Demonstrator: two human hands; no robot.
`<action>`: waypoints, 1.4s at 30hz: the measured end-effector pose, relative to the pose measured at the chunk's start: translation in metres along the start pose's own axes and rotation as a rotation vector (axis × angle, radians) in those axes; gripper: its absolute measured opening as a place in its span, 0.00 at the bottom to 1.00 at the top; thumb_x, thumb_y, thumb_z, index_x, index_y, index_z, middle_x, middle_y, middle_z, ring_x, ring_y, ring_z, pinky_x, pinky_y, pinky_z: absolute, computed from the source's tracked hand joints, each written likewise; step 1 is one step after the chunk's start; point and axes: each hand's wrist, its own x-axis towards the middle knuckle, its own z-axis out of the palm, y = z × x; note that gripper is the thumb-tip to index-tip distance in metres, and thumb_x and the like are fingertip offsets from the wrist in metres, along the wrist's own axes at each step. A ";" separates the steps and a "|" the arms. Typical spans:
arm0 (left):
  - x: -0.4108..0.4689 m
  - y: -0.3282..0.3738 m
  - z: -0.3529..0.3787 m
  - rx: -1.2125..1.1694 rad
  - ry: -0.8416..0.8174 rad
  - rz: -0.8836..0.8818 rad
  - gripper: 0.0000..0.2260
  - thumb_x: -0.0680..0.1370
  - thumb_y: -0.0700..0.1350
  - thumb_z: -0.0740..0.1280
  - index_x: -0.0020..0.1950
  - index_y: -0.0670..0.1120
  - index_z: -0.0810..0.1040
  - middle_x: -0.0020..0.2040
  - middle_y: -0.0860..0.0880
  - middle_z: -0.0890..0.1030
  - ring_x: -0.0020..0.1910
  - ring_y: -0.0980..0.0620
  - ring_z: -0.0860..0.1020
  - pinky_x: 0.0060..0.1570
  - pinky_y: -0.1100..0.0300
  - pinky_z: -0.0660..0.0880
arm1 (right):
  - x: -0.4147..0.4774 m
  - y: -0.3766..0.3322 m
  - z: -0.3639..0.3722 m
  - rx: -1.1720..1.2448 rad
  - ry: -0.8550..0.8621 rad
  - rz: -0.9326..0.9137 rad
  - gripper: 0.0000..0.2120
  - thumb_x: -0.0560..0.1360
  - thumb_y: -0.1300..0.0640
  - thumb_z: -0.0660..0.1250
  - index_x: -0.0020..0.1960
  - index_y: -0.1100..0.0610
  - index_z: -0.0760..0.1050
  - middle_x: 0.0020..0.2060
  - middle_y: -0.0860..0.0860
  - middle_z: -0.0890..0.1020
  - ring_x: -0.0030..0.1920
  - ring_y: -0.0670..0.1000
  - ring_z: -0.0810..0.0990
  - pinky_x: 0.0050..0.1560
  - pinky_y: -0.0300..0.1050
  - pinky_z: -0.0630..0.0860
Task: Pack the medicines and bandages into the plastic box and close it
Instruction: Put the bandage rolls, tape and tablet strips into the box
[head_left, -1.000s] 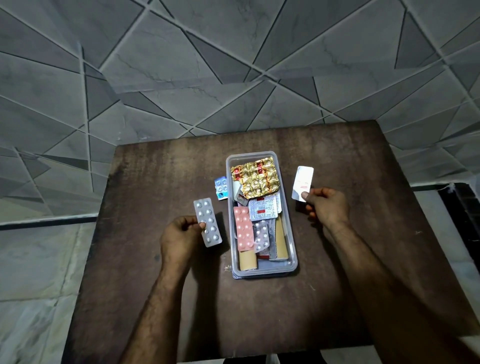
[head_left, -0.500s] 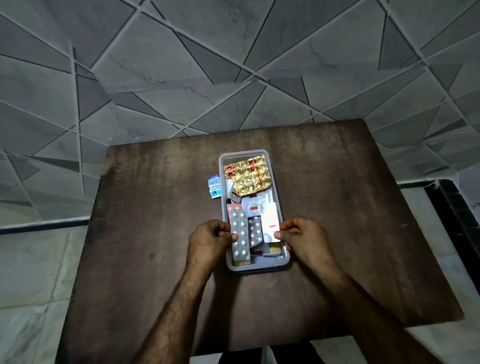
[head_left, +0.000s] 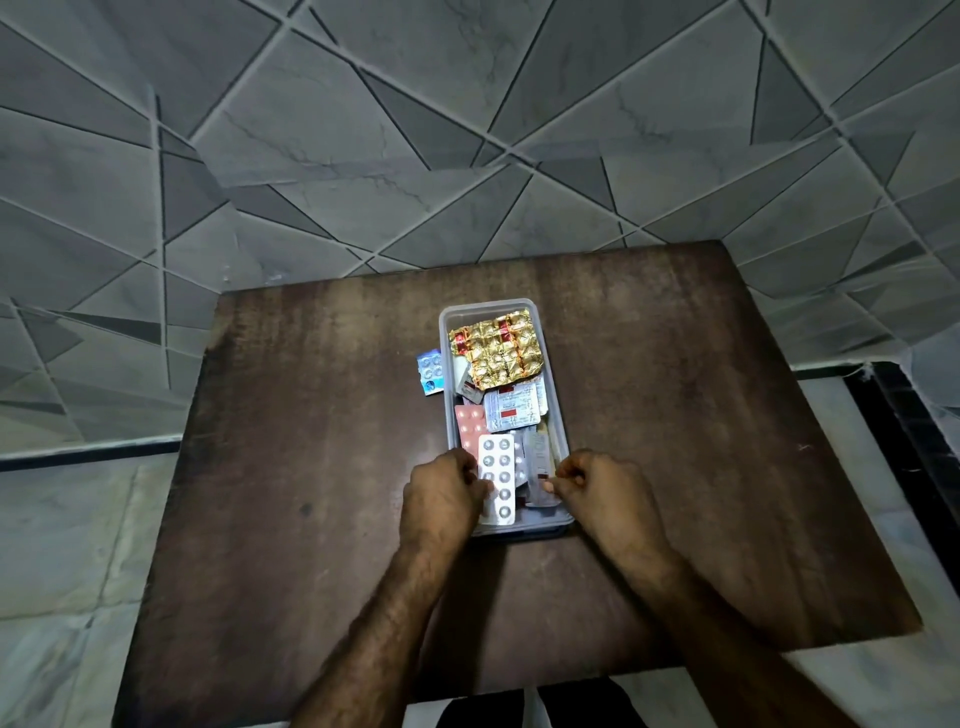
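1 surface (head_left: 311, 467): brown, bearing all.
1 plastic box (head_left: 555, 405): open, mid-surface, nearly full; no lid seen.
Left hand (head_left: 441, 499): curled on silver blister strip (head_left: 496, 478) atop the near end; best pressed flat, then let go.
Right hand (head_left: 608, 499): curled at pale strip (head_left: 537, 457); grip unclear.
1 blue strip (head_left: 430, 371): outside, beside box's left wall; unpacked.

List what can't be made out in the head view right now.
Head view only:
Lower layers in the clear plastic box: covered by the gold foil blister sheet and other strips.
Print on the white red-labelled strip: too small.
Near-left corner of the box: behind the left hand, which grips the silver blister strip.
Kind of the pale strip pinched by the right hand: blurred.
No box lid in view.
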 end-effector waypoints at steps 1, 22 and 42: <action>-0.002 -0.001 0.000 0.003 0.015 0.014 0.12 0.73 0.48 0.73 0.55 0.48 0.81 0.49 0.47 0.85 0.47 0.48 0.82 0.48 0.61 0.77 | -0.001 -0.001 0.000 -0.008 -0.003 -0.002 0.07 0.72 0.48 0.71 0.45 0.50 0.80 0.36 0.44 0.80 0.38 0.43 0.79 0.38 0.38 0.72; 0.028 -0.026 -0.009 -0.324 0.069 -0.161 0.11 0.78 0.52 0.64 0.56 0.49 0.80 0.53 0.47 0.84 0.51 0.47 0.81 0.55 0.54 0.78 | 0.020 0.006 0.004 0.201 0.077 0.110 0.08 0.73 0.52 0.71 0.51 0.51 0.78 0.43 0.46 0.83 0.44 0.46 0.81 0.40 0.38 0.70; 0.156 -0.007 -0.018 0.184 0.063 0.041 0.24 0.75 0.51 0.68 0.68 0.43 0.71 0.62 0.35 0.73 0.59 0.33 0.74 0.57 0.43 0.76 | 0.043 -0.005 0.009 0.189 0.136 0.087 0.14 0.74 0.54 0.69 0.59 0.49 0.76 0.52 0.46 0.82 0.50 0.46 0.79 0.52 0.43 0.77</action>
